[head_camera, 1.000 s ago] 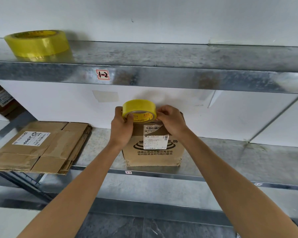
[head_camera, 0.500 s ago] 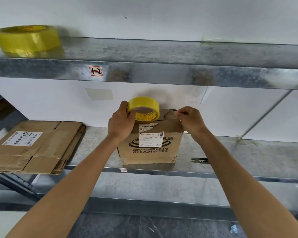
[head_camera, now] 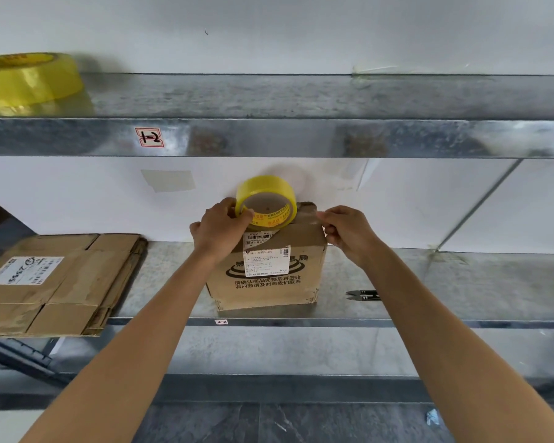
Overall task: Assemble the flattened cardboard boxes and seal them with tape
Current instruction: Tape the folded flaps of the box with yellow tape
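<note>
Lower metal shelf (head_camera: pixel 461 282): grey galvanised deck that carries all the cardboard.

Flattened cardboard boxes (head_camera: pixel 77 282): brown stack with creased flaps and a white printed label on top. It lies at the shelf's left end, well apart from both hands.

Assembled box (head_camera: pixel 269 282): brown, upright, with a white shipping label over a dark printed emblem and two lines of printed characters. It stands mid-shelf, its front near the edge, directly beneath both hands.

Spare tape roll (head_camera: pixel 26 79): large, yellow, lying flat at the left of the upper shelf (head_camera: pixel 301 97), untouched.

Tape roll (head_camera: pixel 266 199): yellow with a brown core, standing on edge on the box top toward the left. The left hand (head_camera: pixel 219 228) grips its left rim, thumb at the core.

Tape strip (head_camera: pixel 307 215): glossy, running from the roll across the box top to the right corner. The right hand (head_camera: pixel 346 230) pinches its end, fingers curled.

Snips (head_camera: pixel 363 294): small, black, on the shelf just right of the box.
</note>
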